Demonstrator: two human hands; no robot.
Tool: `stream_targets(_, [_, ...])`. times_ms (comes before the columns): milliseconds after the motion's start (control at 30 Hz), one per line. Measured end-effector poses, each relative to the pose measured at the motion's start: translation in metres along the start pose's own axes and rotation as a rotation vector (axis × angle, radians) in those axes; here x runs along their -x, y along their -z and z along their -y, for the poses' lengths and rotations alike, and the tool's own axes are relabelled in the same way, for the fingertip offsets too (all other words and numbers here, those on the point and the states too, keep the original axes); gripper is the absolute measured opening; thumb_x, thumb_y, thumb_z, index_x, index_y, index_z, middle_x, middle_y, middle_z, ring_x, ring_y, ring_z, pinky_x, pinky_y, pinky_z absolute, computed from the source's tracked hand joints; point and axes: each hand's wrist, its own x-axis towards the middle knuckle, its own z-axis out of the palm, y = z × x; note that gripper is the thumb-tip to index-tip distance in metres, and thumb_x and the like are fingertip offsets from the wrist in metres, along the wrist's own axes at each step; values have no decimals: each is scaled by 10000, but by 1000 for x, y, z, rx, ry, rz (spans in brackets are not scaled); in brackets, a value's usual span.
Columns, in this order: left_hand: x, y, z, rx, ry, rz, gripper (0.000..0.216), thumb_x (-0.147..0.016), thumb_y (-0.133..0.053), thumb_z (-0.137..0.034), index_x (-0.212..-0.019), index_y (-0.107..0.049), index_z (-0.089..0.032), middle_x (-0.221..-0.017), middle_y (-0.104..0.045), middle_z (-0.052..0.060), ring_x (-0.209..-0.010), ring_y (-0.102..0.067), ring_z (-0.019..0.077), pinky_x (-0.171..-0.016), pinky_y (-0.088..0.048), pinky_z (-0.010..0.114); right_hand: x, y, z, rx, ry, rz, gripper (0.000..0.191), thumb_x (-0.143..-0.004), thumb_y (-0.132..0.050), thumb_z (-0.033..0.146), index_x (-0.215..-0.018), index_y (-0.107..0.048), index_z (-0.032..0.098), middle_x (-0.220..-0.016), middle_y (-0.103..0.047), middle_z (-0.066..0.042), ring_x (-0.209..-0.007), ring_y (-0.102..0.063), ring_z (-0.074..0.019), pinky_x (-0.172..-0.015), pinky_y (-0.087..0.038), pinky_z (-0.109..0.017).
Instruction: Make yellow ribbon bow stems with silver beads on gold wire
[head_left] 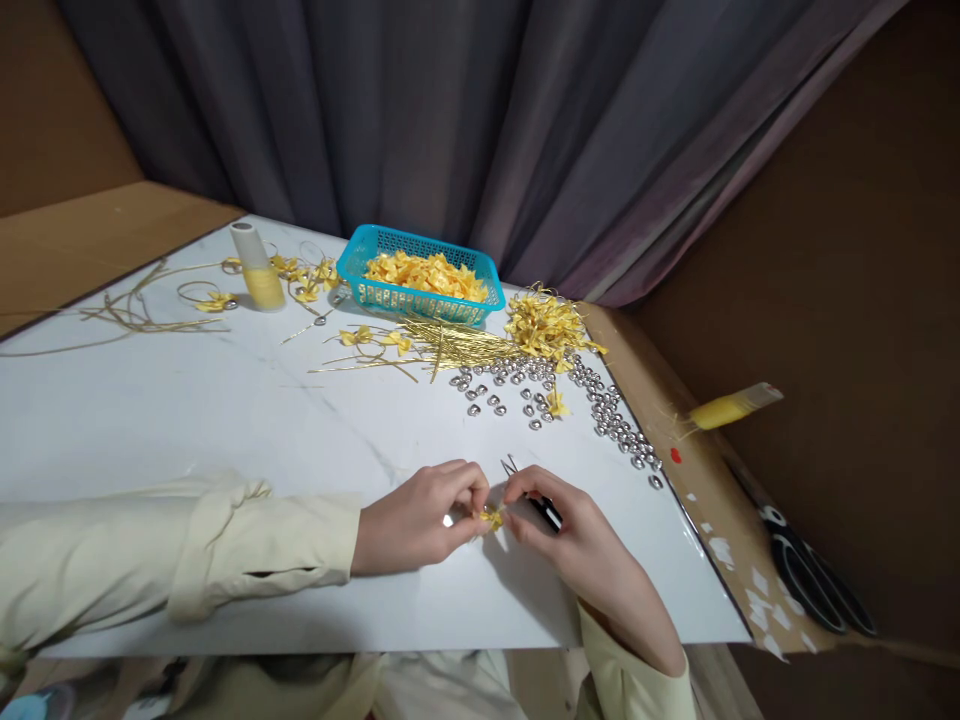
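Observation:
Between my two hands, just above the white tabletop [225,420], is a small yellow ribbon bow [492,518]. The thumb and fingers of my left hand [427,512] pinch it from the left. My right hand [559,520] meets it from the other side, thumb and forefinger closed at the bow's edge. Under the right hand lie black-handled tweezers [546,512], their metal tips pointing away from me; the palm partly covers them. The bow is small and partly hidden by the fingertips, so its finer parts cannot be made out.
A blue basket [367,290] of yellow bows stands at the back. Before it lie gold cords [465,345], a pile of corded bows [547,325] and silver beads [619,425]. A thread spool [259,270] stands left; another spool [731,408] and scissors [810,575] are at right.

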Motion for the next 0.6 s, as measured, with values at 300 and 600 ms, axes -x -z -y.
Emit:
stream_targets(300, [0, 0, 0, 71, 10, 7, 132, -791, -544, -153, -732, -429, -181, -768, -470, -30, -697, -589, 112, -657, -453, 230, 3, -11, -6, -172, -4, 30, 80, -710, -538, 144, -772, -531, 194, -845, -565, -21, -815, -552, -157, -745, -433, -275])
stream_targets(600, [0, -1, 0, 46, 0, 6, 136, -792, -547, -158, -730, -428, -182, -764, -488, -27, -694, -588, 114, -653, -462, 233, 2, -10, -5, -176, -29, 32, 67, -711, -540, 144, -751, -533, 197, -819, -577, -15, -794, -551, -153, -739, -432, -274])
